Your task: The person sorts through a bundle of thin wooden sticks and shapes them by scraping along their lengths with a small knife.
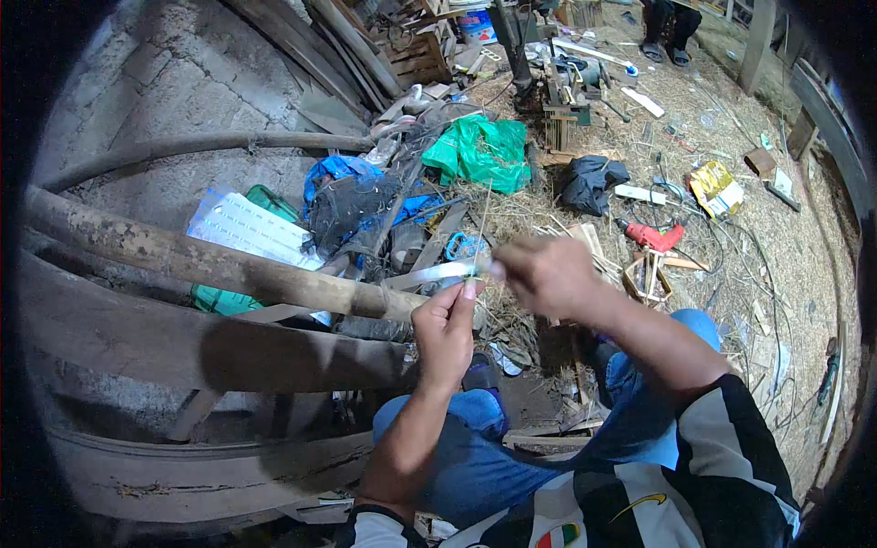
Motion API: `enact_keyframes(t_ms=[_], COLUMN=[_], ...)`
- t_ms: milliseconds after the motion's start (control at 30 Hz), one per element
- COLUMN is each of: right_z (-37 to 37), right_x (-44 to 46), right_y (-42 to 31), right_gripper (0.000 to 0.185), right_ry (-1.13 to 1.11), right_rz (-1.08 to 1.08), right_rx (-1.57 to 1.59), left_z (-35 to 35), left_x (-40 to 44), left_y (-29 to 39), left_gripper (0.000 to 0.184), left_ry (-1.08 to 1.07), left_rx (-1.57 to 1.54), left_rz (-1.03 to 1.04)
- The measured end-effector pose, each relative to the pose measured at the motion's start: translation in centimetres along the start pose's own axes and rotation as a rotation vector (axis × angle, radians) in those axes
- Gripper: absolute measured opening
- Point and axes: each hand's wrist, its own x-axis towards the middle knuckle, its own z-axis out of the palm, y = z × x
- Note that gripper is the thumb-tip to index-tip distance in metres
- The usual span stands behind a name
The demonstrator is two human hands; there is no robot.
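My left hand point(448, 329) is closed, its thumb and fingers pinching the lower end of a thin upright stick point(484, 215) in front of my knees. My right hand point(548, 279), smeared by motion, is just to the right at nearly the same height. Its fingers look curled at the right end of a pale, shiny strip point(443, 273), which crosses the stick near my left fingertips. What exactly the right fingers hold is blurred.
Wooden rails point(219, 260) run along the left. Beyond my hands lie a green plastic bag point(480, 152), a black bag point(592, 183) and blue scissors point(464, 246). A red drill point(653, 236) rests on the right. Another person's feet point(665, 53) show at the top right.
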Motion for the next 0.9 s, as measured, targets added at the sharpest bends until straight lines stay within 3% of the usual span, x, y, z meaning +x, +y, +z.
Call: enact_keyframes(t_ms=[67, 100, 233, 367, 467, 533, 600, 633, 733, 800, 900], right_z=[-0.4, -1.2, -0.8, -1.7, -0.9, -0.6, -1.1, -1.9, -0.6, -1.0, -1.2], right_x=[0.8, 1.4, 0.1, 1.6, 0.4, 0.2, 1.4, 2.0, 0.7, 0.5, 1.7], right_y=[2.1, 2.5, 0.3, 3.1, 0.6, 0.8, 3.1, 4.1, 2.8, 2.0, 4.6], right_gripper=[0.017, 0.016, 0.015, 0.021, 0.024, 0.024, 0.023, 0.022, 0.022, 0.019, 0.014], right_ry=[0.087, -0.013, -0.01, 0.04, -0.008, 0.009, 0.112, 0.012, 0.07, -0.014, -0.02], right_rz=[0.102, 0.174, 0.006, 0.229, 0.035, 0.028, 0.183, 0.281, 0.125, 0.072, 0.343], right_rx=[-0.045, -0.104, 0.001, -0.043, 0.078, 0.104, 0.034, 0.014, 0.023, 0.087, -0.005], left_z=[0.0, 0.0, 0.2, -0.4, -0.4, -0.5, -0.4, -0.5, -0.6, -0.5, -0.1], left_x=[-0.4, -0.6, -0.6, -1.1, -0.9, -0.9, -1.1, -1.2, -1.0, -1.2, -1.2], left_y=[0.0, 0.0, 0.4, 0.5, -0.2, 0.0, -0.2, -0.7, -0.4, -0.6, -0.3], left_gripper=[0.024, 0.024, 0.024, 0.024, 0.023, 0.023, 0.023, 0.023, 0.023, 0.024, 0.024], left_ry=[0.031, 0.041, 0.045, 0.028, 0.036, 0.031, 0.028, 0.031, 0.02, 0.001, 0.035], left_rx=[0.009, 0.01, -0.007, -0.01, -0.011, -0.002, -0.005, 0.005, 0.05, 0.099, -0.012], left_rz=[-0.016, -0.021, -0.035, -0.057, -0.011, 0.006, 0.017, 0.018, -0.002, -0.055, -0.088])
